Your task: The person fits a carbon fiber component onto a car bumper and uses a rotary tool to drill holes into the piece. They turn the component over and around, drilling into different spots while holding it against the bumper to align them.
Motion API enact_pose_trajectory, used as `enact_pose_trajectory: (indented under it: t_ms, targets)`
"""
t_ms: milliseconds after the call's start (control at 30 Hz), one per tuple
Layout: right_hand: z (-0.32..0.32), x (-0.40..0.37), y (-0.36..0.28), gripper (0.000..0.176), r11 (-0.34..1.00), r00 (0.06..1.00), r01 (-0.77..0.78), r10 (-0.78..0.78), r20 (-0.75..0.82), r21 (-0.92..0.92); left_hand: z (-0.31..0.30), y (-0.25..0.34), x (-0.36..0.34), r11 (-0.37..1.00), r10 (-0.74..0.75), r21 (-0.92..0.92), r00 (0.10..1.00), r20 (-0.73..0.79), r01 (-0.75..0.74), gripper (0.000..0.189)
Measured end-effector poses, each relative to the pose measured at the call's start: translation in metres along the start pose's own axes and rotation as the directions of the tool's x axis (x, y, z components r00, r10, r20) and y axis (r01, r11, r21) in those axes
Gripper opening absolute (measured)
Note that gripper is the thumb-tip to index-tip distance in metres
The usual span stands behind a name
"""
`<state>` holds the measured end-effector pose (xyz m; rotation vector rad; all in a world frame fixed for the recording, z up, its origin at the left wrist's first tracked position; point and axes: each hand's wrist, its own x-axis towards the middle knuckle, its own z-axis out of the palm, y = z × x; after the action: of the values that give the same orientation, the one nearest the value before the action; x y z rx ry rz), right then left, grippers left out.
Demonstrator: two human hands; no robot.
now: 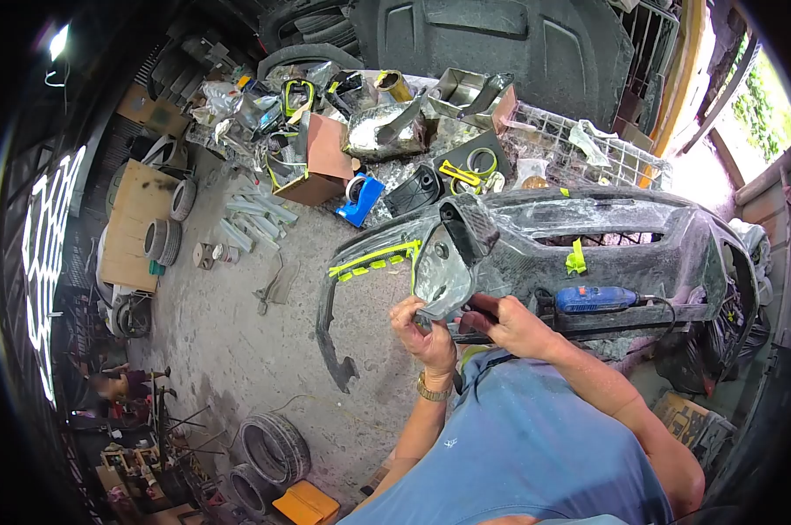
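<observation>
My left hand (426,337) has its fingers closed on the lower edge of a grey plastic part (443,271), dusty and edged with yellow-green tape. Close beside it on the right, my right hand (505,325) has its fingers bent at the part's lower corner; whatever is between them is hidden. The part joins a large dark bumper (605,223) with pale sanded patches. Strips of yellow-green tape (373,260) run along the bumper's left arm. A blue power tool (596,299) lies on the bumper, right of my right hand.
Behind the bumper, a cluttered bench holds a cardboard box (312,162), a blue tape dispenser (360,199) and a wire rack (588,144). Tyres (275,448) and an orange object (306,503) lie on the floor. Another person (128,385) is at the lower left.
</observation>
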<state>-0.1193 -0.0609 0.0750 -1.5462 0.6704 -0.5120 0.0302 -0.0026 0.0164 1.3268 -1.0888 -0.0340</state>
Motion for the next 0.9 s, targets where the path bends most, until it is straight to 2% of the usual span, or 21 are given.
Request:
enact_pose_trajectory:
  t_ms: [100, 167, 233, 300, 367, 467, 533, 633, 900]
  targets:
    - [0.003, 0.005, 0.010, 0.033, 1.000, 0.999, 0.021, -0.021, -0.049, 0.004, 0.004, 0.008, 0.002, 0.994, -0.094, 0.056, 0.995, 0.010, 0.094, 0.029]
    - [0.003, 0.008, 0.017, 0.035, 0.998, 0.999, 0.007, -0.010, -0.050, -0.063, 0.005, 0.008, 0.001, 0.984, -0.155, 0.097, 0.988, 0.029, 0.151, 0.027]
    - [0.002, 0.011, 0.018, 0.035, 0.998, 0.998, 0.008, -0.013, -0.066, -0.064, 0.003, -0.001, -0.002, 0.950, -0.307, 0.085, 0.949, 0.067, 0.301, 0.028]
    - [0.002, 0.013, 0.024, 0.036, 0.998, 0.996, 0.005, -0.010, -0.083, -0.064, 0.004, -0.006, -0.004, 0.940, -0.334, 0.109, 0.939, 0.084, 0.324, 0.028]
    - [0.002, 0.014, 0.035, 0.035, 0.991, 0.993, -0.061, 0.049, -0.103, -0.119, 0.006, -0.010, -0.007, 0.926, -0.367, 0.134, 0.925, 0.103, 0.352, 0.027]
    - [0.000, 0.013, 0.032, 0.035, 0.981, 0.987, -0.110, 0.090, -0.130, -0.159, 0.011, -0.012, -0.013, 0.900, -0.436, 0.091, 0.889, 0.138, 0.427, 0.026]
    - [0.000, 0.012, 0.031, 0.035, 0.967, 0.982, -0.159, 0.134, -0.131, -0.201, 0.017, -0.010, -0.016, 0.847, -0.516, -0.072, 0.846, 0.133, 0.527, 0.026]
    - [0.005, 0.013, 0.044, 0.035, 0.949, 0.977, -0.171, 0.130, -0.167, -0.266, 0.021, -0.010, -0.020, 0.808, -0.561, -0.135, 0.819, 0.124, 0.574, 0.027]
    - [0.007, 0.016, 0.049, 0.034, 0.911, 0.978, -0.186, 0.137, -0.156, -0.368, 0.024, -0.021, -0.027, 0.814, -0.566, -0.090, 0.819, 0.096, 0.573, 0.028]
